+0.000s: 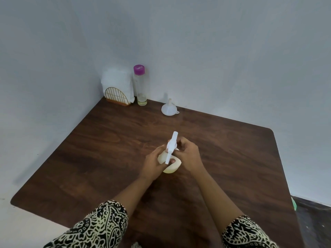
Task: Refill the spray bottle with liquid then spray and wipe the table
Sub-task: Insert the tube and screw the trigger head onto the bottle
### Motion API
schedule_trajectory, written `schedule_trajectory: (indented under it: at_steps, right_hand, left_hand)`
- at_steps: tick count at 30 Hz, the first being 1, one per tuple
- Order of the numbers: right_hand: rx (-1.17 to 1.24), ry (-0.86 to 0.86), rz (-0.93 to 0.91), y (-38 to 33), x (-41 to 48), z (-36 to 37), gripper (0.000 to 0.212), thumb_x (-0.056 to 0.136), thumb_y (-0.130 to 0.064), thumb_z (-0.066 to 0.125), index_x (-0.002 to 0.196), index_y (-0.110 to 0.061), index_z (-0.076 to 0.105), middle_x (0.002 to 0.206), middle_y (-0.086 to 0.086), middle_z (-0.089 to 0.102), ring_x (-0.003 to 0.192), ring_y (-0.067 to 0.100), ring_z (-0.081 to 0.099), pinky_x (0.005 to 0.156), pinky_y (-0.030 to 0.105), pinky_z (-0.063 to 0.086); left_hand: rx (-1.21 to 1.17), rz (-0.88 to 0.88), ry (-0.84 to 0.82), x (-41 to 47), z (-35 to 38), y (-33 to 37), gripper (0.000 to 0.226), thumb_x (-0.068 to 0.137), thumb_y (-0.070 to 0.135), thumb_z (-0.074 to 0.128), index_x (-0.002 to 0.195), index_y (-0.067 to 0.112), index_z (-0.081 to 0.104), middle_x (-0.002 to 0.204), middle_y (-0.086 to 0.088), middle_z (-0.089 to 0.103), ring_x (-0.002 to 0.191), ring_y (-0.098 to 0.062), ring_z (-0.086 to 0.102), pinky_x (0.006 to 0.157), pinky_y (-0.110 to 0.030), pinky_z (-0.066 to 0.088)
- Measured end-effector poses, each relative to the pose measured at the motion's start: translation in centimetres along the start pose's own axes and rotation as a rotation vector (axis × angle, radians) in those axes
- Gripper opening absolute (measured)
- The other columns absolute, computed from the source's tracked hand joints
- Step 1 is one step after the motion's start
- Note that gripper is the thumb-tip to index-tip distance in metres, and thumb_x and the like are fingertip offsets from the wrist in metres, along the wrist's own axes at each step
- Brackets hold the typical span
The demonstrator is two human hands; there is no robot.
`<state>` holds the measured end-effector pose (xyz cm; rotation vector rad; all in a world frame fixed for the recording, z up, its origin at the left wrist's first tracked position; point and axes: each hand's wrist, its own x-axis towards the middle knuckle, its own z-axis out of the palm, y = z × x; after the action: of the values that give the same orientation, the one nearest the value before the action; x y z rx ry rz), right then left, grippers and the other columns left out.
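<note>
A white spray bottle (171,165) stands in the middle of the dark wooden table (107,149). My left hand (155,161) grips its body from the left. My right hand (189,154) curls around the neck just under the white trigger head (172,145), whose nozzle points away from me. At the far corner stands a clear bottle (140,86) with a purple cap and a little yellowish liquid at the bottom. A white funnel (169,108) lies mouth down to its right.
White napkins (117,81) stand in a gold wire holder (116,96) at the far left corner against the wall. Pale walls close off the far sides. The table's right edge drops to a dark floor (313,221).
</note>
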<state>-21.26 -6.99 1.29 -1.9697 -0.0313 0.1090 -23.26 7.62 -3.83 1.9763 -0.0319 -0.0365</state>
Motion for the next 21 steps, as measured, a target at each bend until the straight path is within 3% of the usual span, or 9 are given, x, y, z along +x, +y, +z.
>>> schedule_trajectory:
  at_steps: [3,6,8,10,12,14,16,19,21]
  right_hand:
    - [-0.004,0.197,0.031,-1.2,-0.8,1.8,0.030,0.073,-0.026,0.075,0.084,-0.013,0.050,0.076,-0.002,0.062,0.073,0.020,0.062,0.062,0.041,0.054]
    - [0.060,0.197,0.064,-1.6,-1.0,2.4,0.036,0.074,-0.029,0.072,0.093,-0.015,0.044,0.083,-0.005,0.058,0.074,0.018,0.059,0.056,0.023,0.045]
    - [0.097,0.030,0.074,-0.6,-0.8,1.8,0.051,0.074,-0.026,0.077,0.114,-0.021,0.045,0.104,-0.011,0.059,0.093,0.009,0.059,0.073,0.018,0.047]
    - [0.202,-0.211,0.064,0.4,-0.4,0.4,0.056,0.081,-0.019,0.073,0.128,-0.030,0.046,0.121,-0.017,0.058,0.112,0.005,0.056,0.095,0.026,0.047]
    - [0.332,-0.396,0.042,0.6,0.0,-1.2,0.043,0.091,-0.008,0.061,0.125,-0.031,0.052,0.120,-0.017,0.061,0.113,0.005,0.059,0.098,0.030,0.047]
    - [0.360,-0.450,0.025,0.2,0.6,-2.2,0.038,0.093,-0.007,0.055,0.128,-0.022,0.054,0.120,-0.013,0.063,0.112,0.007,0.060,0.094,0.026,0.049]
    - [0.345,-0.369,0.027,0.1,1.1,-2.2,0.033,0.088,-0.007,0.063,0.120,-0.015,0.061,0.114,-0.006,0.068,0.106,0.013,0.065,0.089,0.028,0.053]
    - [0.268,-0.109,0.017,0.2,0.7,-0.5,0.026,0.075,-0.010,0.076,0.098,-0.015,0.064,0.097,-0.003,0.071,0.092,0.015,0.068,0.081,0.035,0.056]
    - [0.201,0.050,0.005,0.1,-0.1,1.1,0.026,0.074,-0.012,0.076,0.091,-0.018,0.057,0.088,-0.009,0.067,0.087,0.006,0.064,0.076,0.025,0.053]
  left_hand:
    - [-0.012,0.034,0.022,-0.1,0.1,0.4,0.035,0.078,0.022,0.077,0.111,0.022,0.066,0.104,0.021,0.065,0.101,-0.005,0.062,0.085,-0.024,0.048]
    - [-0.022,0.039,0.031,0.0,0.1,0.1,0.028,0.078,0.017,0.075,0.104,0.012,0.067,0.101,0.022,0.064,0.099,-0.009,0.064,0.081,-0.019,0.048]
    - [-0.041,0.026,0.017,0.1,-0.1,-0.2,0.033,0.077,0.019,0.074,0.108,0.013,0.067,0.105,0.017,0.066,0.105,-0.012,0.064,0.082,-0.015,0.048]
    - [-0.063,0.047,-0.025,0.3,-0.3,-0.4,0.049,0.074,0.034,0.073,0.119,0.018,0.064,0.114,0.012,0.068,0.109,-0.009,0.063,0.089,-0.022,0.049]
    - [-0.068,0.035,-0.072,0.4,-0.4,-0.9,0.059,0.072,0.042,0.075,0.126,0.023,0.061,0.121,0.010,0.066,0.112,-0.008,0.061,0.093,-0.031,0.050]
    - [-0.066,0.024,-0.094,0.6,-0.5,-1.0,0.059,0.071,0.044,0.076,0.125,0.027,0.060,0.121,0.011,0.065,0.111,-0.007,0.061,0.093,-0.034,0.051]
    - [-0.061,0.009,-0.103,0.6,-0.6,-0.9,0.057,0.070,0.050,0.074,0.121,0.030,0.061,0.119,0.009,0.066,0.109,-0.009,0.062,0.090,-0.033,0.053]
    - [-0.063,0.012,-0.088,0.6,-0.6,-0.7,0.049,0.072,0.046,0.077,0.116,0.033,0.060,0.114,0.009,0.068,0.107,-0.010,0.063,0.088,-0.028,0.053]
    - [-0.062,0.023,-0.084,0.5,-0.5,-0.7,0.046,0.077,0.037,0.077,0.118,0.032,0.059,0.115,0.010,0.067,0.107,-0.008,0.063,0.089,-0.026,0.052]
